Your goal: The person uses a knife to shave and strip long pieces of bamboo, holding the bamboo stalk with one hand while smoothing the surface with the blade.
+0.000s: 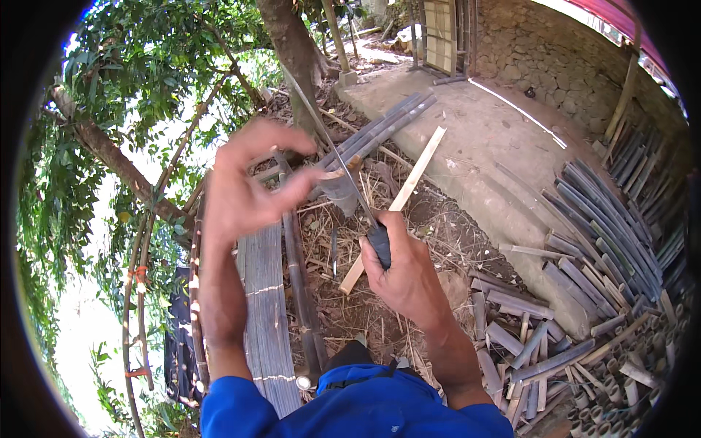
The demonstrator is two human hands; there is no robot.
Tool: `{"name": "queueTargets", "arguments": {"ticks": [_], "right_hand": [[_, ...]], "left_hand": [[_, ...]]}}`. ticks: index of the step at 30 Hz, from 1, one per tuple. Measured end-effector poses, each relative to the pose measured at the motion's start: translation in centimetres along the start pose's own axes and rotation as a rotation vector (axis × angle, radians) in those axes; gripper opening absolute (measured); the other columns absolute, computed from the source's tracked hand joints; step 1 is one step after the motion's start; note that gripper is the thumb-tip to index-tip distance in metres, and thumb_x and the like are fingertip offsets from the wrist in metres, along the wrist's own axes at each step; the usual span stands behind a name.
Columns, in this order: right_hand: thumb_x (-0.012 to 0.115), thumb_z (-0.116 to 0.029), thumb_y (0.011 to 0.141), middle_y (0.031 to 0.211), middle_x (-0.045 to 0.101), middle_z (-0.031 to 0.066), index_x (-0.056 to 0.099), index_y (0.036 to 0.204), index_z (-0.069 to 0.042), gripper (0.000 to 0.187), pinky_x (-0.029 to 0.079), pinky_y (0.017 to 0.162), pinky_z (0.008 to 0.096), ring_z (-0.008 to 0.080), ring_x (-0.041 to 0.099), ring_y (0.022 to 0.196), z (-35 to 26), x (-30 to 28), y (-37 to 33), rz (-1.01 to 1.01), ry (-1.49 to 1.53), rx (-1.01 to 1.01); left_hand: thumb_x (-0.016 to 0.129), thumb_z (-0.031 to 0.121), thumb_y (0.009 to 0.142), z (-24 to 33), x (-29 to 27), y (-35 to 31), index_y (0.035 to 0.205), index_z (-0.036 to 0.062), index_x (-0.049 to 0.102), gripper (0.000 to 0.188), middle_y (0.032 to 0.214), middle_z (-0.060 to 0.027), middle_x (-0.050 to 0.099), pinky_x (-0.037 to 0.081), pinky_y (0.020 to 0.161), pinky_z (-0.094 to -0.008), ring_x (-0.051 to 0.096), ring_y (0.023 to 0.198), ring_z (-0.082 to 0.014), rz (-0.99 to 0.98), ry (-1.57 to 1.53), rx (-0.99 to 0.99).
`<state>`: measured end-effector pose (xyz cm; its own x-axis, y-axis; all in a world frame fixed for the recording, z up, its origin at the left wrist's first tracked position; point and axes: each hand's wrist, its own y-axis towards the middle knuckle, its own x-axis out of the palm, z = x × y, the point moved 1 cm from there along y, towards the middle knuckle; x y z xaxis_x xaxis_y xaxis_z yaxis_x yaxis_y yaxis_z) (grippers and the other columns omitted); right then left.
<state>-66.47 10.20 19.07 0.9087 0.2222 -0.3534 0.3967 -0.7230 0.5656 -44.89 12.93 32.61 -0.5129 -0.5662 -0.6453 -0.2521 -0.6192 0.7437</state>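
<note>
Leafy trees point(171, 95) crowd beyond the left hand point(244, 191), which hovers spread and blurred beside the long knife point(358, 193) clenched in the right hand point(403, 270): blade-handling, I'd judge, next calling for steady control!

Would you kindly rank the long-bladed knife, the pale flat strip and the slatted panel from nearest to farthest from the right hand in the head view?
1. Long-bladed knife: gripped in the right hand.
2. Pale flat strip: slanting just beyond the hand, below the blade.
3. Slatted panel: farthest, upright in the background at the top, right of centre.
</note>
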Motion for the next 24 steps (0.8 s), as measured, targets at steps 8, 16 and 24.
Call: {"name": "queueTargets", "arguments": {"ticks": [8,16,24], "right_hand": [[0.066,-0.015,0.096,0.076,0.065,0.0266,0.049,0.119,-0.003,0.031,0.050,0.059,0.0496,0.0447,0.069,0.070,1.2,-1.4,2.5,0.017,-0.117,0.087],[0.064,-0.019,0.096,0.076,0.067,0.0282,0.046,0.122,0.000,0.037,0.050,0.062,0.0583,0.0494,0.069,0.072,10.0,3.0,5.6,-0.029,-0.176,0.195],[0.067,-0.020,0.094,0.082,0.066,0.0205,0.048,0.119,0.002,0.038,0.053,0.055,0.0464,0.0347,0.064,0.057,12.3,5.9,10.5,-0.397,0.676,0.488]], "left_hand": [[0.058,0.035,0.104,-1.8,2.2,14.9,0.090,0.0047,0.068,0.035,0.071,-0.0082,0.066,0.054,0.066,-0.0367,0.065,0.068,-0.0168,0.014,0.385,0.179],[0.068,0.046,0.093,-18.3,16.9,8.8,0.103,0.0005,0.072,0.047,0.094,-0.0115,0.075,0.055,0.074,-0.0433,0.070,0.077,-0.0244,-0.279,-0.294,-0.126],[0.087,0.018,0.082,-12.0,8.2,6.6,0.107,0.0018,0.072,0.033,0.089,-0.0066,0.073,0.054,0.072,-0.0262,0.067,0.079,-0.0110,0.230,-0.667,-0.278]]}}
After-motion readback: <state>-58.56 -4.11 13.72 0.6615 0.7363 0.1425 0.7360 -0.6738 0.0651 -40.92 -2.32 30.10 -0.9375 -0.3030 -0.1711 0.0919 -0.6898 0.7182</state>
